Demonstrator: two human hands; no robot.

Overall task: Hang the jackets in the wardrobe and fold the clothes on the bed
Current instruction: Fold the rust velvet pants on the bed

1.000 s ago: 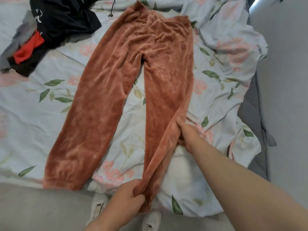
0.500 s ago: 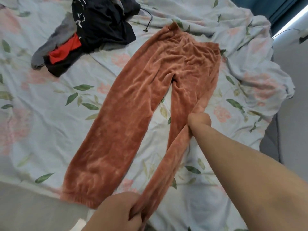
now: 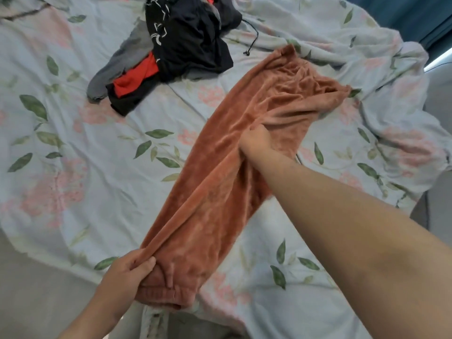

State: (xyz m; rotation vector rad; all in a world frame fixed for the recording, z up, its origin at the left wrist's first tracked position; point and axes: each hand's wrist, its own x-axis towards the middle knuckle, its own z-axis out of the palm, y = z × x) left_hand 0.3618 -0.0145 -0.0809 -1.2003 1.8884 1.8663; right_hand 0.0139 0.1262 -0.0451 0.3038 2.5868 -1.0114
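Note:
Rust-coloured velour trousers lie lengthwise on the flowered bedspread, one leg laid over the other, waistband at the upper right. My left hand pinches the cuff end near the bed's front edge. My right hand grips a bunch of fabric near the crotch. A heap of black, red and grey clothes sits at the top centre of the bed.
A black drawstring trails from the heap toward the trousers. The bedspread is rumpled at the right, by a grey bed edge. A dark teal curtain hangs at the top right. Grey floor shows at the bottom left.
Both hands carried the right trouser leg leftward and laid it over the left leg. The view shifted left and up.

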